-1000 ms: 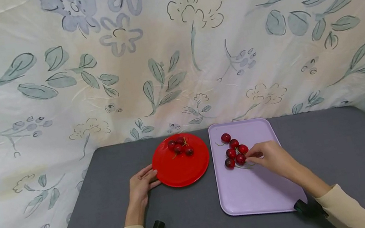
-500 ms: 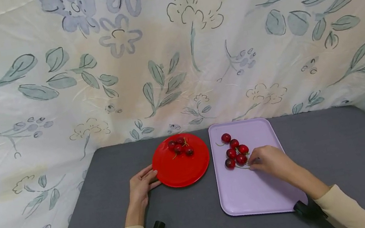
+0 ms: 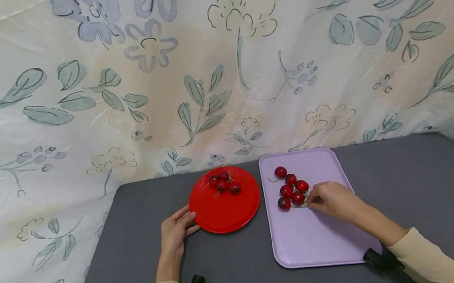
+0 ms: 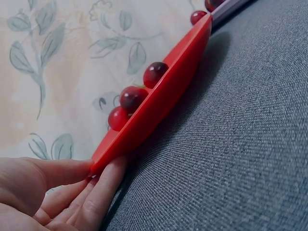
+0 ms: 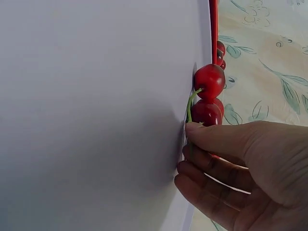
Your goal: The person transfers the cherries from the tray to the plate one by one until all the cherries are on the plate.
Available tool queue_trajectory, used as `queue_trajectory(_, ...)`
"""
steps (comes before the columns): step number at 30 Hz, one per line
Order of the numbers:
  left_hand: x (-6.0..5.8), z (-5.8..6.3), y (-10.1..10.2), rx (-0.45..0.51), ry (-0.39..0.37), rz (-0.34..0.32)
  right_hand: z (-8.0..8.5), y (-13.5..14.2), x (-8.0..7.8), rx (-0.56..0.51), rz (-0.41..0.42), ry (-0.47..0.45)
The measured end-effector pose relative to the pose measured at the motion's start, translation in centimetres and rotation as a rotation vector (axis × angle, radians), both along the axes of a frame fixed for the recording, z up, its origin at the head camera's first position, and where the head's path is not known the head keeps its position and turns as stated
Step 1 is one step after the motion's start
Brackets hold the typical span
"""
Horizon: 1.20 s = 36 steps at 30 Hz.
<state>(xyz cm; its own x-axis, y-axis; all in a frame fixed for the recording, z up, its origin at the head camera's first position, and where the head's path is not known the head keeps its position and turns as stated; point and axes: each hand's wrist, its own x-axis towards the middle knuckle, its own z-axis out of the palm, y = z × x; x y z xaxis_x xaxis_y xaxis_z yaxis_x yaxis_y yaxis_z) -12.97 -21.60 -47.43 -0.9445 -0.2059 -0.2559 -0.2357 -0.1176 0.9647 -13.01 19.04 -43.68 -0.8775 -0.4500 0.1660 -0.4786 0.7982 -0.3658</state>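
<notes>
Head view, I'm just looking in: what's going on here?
A person is handling cherries with bare hands. The left hand holds the rim of a red plate, which bears a small cluster of cherries. The right hand is over the lilac tray, apparently pinching the green stem of one cherry. That cherry rests on the tray among several others, not yet lifted.

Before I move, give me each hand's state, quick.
Left hand: closed, holding the plate by its rim.
Right hand: at the stem of a cherry; whether closed on it cannot be told.
</notes>
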Motion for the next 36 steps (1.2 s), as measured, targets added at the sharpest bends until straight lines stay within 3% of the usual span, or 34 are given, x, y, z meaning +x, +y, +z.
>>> queue_trajectory(20, 0.3, 0.3, 0.1, 0.007, -0.003, 0.004, 1.1, 0.9, -0.1, -0.13, -0.149, 0.058)
queue_trajectory(28, 0.0, 0.0, 0.1, 0.005, 0.009, 0.003, 1.9, 0.7, -1.1, -0.276, -0.165, -0.087)
queue_trajectory(36, 0.0, -0.1, 0.0, 0.01, 0.008, 0.013, 1.7, -0.7, -2.8, -0.472, -0.21, -0.239)
